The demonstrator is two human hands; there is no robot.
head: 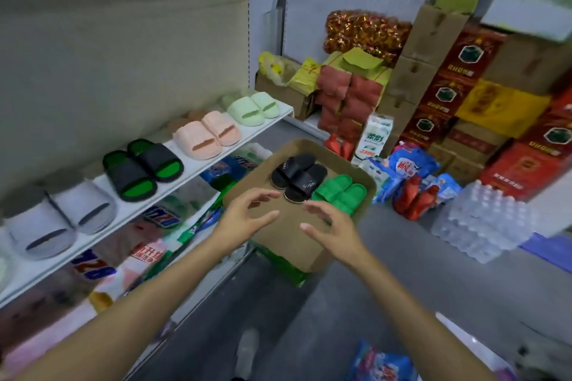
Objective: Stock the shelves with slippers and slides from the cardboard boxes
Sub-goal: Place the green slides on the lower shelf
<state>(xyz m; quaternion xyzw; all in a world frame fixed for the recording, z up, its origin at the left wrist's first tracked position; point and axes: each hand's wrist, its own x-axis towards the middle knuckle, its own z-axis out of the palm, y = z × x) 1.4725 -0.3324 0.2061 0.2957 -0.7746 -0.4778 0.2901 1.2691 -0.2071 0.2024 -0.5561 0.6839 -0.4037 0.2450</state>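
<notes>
Left hand (247,215) and right hand (332,223) empty with fingers loosely spread above a cardboard box (291,216), black slides (298,176) and green slides (342,193) inside, four pairs lining the white shelf (198,164) at left

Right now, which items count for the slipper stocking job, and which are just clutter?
Job:
- cardboard box
- black slides and green slides in it
- shelf, four pairs already on it
- left hand and right hand, open over the box

Clutter:
- red cartons
- bottled water pack
- detergent bags
</notes>
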